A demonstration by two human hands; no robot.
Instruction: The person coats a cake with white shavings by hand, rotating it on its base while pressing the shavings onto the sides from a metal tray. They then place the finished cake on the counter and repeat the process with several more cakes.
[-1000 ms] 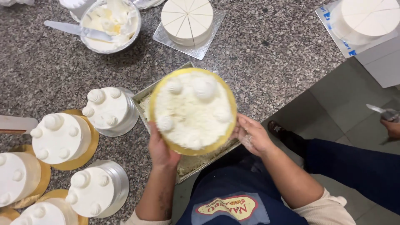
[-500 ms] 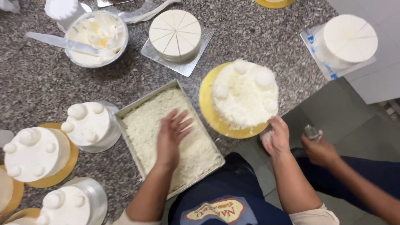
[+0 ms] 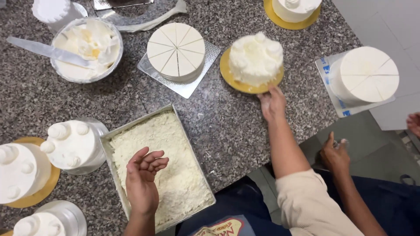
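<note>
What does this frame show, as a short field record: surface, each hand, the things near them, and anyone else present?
surface: speckled granite counter
left hand: open, palm up, over the metal tray of white flakes
right hand: fingertips at the edge of the gold board under the flake-coated cake
nearby: sliced white cake on a silver square board, bowl of cream with a spatula, piped cakes at left
other person: a hand at lower right, holding something small
</note>
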